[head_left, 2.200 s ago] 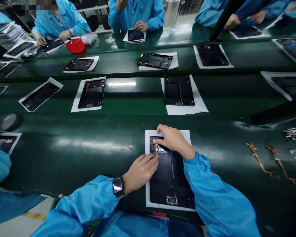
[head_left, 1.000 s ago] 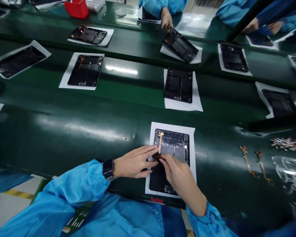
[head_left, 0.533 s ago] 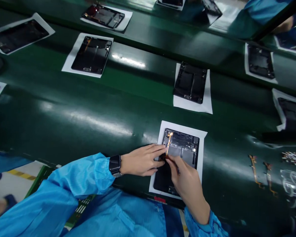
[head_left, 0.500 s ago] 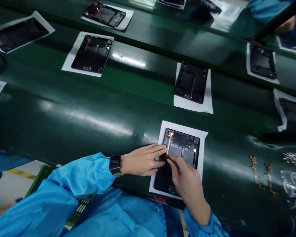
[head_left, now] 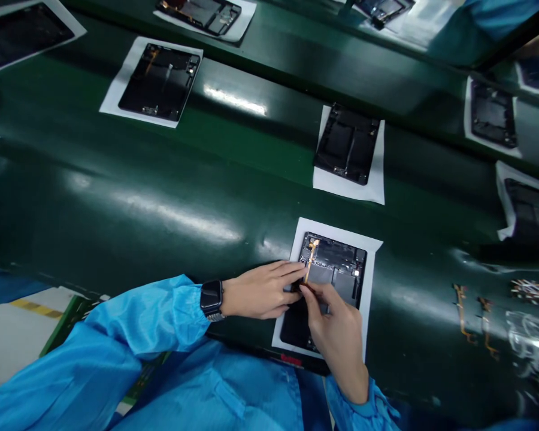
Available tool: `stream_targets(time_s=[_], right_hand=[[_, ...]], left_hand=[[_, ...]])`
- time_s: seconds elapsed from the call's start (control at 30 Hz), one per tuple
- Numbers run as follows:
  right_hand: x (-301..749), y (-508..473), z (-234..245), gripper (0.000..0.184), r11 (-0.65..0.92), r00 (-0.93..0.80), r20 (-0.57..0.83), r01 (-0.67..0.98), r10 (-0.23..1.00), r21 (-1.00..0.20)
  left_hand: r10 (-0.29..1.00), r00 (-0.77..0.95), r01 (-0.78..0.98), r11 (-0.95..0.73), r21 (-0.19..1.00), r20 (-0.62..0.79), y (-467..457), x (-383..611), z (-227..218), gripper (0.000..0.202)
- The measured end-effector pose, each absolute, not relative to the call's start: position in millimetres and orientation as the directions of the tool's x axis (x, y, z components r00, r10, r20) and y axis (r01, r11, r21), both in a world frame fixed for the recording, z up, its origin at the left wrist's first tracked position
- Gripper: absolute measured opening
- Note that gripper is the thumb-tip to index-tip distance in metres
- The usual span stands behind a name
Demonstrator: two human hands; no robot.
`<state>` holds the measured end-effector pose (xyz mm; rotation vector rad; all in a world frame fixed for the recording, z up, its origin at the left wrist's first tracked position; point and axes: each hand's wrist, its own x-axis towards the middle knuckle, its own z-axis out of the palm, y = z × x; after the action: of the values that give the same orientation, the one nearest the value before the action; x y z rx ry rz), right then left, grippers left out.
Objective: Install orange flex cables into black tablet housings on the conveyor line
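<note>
An opened tablet (head_left: 293,328) with dark inner parts lies on a white sheet (head_left: 372,281) in front of me. Along its left side runs an orange flex cable (head_left: 311,260). My left hand (head_left: 267,291) rests at the tablet's left edge, fingers stretched out and touching it beside the cable. With thumb and forefinger pinched, my right hand (head_left: 335,323) grips the lower end of the cable over the middle of the tablet. The exact pinch point is partly hidden by the fingers.
Two loose flex cables (head_left: 462,314) lie on the green bench (head_left: 197,179) to the right, near a pile of small parts (head_left: 533,291) and clear plastic (head_left: 533,335). More opened tablets on white sheets stand farther back, including one (head_left: 348,143) straight ahead.
My right hand has shifted slightly left and up, still pinching at the cable's lower end. The left hand keeps its place on the tablet. The whole view has tilted a little.
</note>
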<state>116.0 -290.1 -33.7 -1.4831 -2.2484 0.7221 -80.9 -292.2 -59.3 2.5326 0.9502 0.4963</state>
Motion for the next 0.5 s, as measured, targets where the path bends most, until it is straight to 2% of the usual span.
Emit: stream_targets(time_s=[0.2, 0.33, 0.5], right_hand=[[115, -291, -34, 0.016, 0.326, -0.369, 0.044, 0.753, 0.929, -0.572], [121, -292, -34, 0.014, 0.338, -0.399, 0.036, 0.721, 0.916, -0.605], [128, -296, -33, 0.015, 0.283, -0.316, 0.060, 0.729, 0.947, -0.624]], left_hand=[[0.671, 0.721, 0.547, -0.704, 0.453, 0.173, -292, -81, -59, 0.030], [0.674, 0.717, 0.545, -0.702, 0.459, 0.179, -292, -82, -60, 0.030], [0.673, 0.718, 0.545, -0.704, 0.455, 0.181, -292, -83, -60, 0.029]])
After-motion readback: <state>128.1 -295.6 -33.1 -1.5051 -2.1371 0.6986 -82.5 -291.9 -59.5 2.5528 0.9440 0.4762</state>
